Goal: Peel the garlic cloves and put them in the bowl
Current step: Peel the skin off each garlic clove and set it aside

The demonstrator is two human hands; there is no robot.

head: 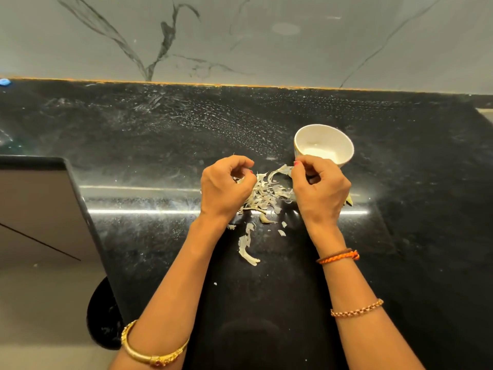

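Note:
A white bowl (pixel 324 141) stands on the black counter, just behind my right hand (pixel 321 190); I cannot make out any cloves inside it. My right hand pinches a strip of garlic skin (pixel 282 170) that trails to the left. My left hand (pixel 225 186) has its fingers curled round a small pale piece, apparently a garlic clove (pixel 238 180), mostly hidden. Between the hands lies a pile of dry garlic skins (pixel 266 193). One unpeeled clove (pixel 266 218) lies just in front of the pile.
A long loose skin strip (pixel 246 249) lies nearer to me. The black stone counter (pixel 400 182) meets a grey marble wall (pixel 240 36) at the back. On the left the counter ends at an edge (pixel 88 214) with floor below. A blue object (pixel 4 82) sits far left.

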